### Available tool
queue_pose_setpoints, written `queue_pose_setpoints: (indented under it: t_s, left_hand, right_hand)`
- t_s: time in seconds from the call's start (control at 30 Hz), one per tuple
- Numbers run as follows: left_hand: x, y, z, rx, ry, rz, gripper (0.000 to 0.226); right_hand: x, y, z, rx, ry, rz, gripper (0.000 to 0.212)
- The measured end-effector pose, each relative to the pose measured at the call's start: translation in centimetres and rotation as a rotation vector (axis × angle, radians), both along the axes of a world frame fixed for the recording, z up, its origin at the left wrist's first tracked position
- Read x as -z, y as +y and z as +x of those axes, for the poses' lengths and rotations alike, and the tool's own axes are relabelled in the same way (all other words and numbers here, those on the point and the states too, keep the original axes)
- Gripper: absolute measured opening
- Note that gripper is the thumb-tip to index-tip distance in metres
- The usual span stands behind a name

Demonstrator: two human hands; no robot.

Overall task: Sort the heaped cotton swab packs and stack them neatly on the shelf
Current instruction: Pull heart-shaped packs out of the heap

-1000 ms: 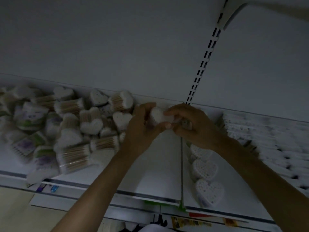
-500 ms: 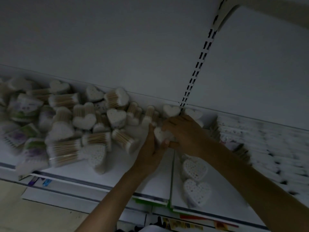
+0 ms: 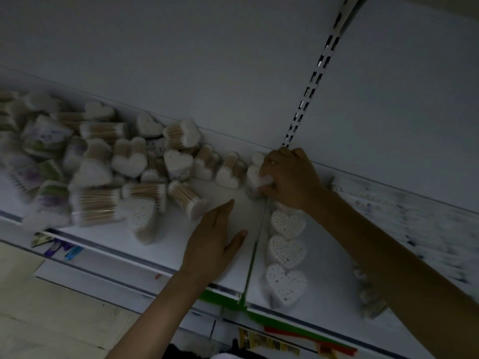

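A heap of heart-shaped cotton swab packs covers the left half of the white shelf. Right of the shelf joint, three heart packs stand in a neat row running toward the front edge. My right hand grips one heart-shaped swab pack at the back end of that row, near the back wall. My left hand lies flat with straight fingers on the bare shelf between the heap and the row, holding nothing.
A slotted upright runs up the back wall above my right hand. More white packs fill the shelf at the right, blurred. Coloured price labels line the front edge, and small items hang below the shelf at left.
My left hand has let go of the pack and dropped back flat onto the shelf. My right hand has carried the pack back toward the wall at the row's end.
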State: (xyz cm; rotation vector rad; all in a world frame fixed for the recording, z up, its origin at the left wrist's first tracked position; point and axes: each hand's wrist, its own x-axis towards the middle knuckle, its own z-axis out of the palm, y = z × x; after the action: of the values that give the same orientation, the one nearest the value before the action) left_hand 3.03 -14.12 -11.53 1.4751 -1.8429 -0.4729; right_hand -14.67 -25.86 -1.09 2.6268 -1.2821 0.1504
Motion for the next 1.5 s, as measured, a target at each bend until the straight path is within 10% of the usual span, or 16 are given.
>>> queue_pose_setpoints:
  t_s: [0.33,0.63,1.03,1.27,1.5]
  left_hand:
    - [0.7,0.0,0.4,-0.063,-0.185,-0.077,0.056]
    - [1.2,-0.2,0.4,-0.077,-0.192,-0.043,0.052]
    - [0.1,1.0,0.3,-0.171,0.014,-0.143,0.053]
    - [-0.6,1.2,0.2,-0.028,0.153,-0.155,0.064]
    - [0.2,0.9,0.4,-0.216,-0.064,-0.171,0.053]
  right_hand:
    - [-0.6,-0.3,2.8,-0.007,-0.103,-0.042,0.043]
    - [0.8,-4.0,9.3,0.018,0.343,0.113,0.043]
    - [-5.9,1.5,5.2,-0.045,-0.091,0.586,0.048]
    - [-4.8,3.7,5.0,-0.029,-0.024,0.837,0.052]
    - [-2.1,7.3,4.9,-0.11,-0.023,0.281,0.032]
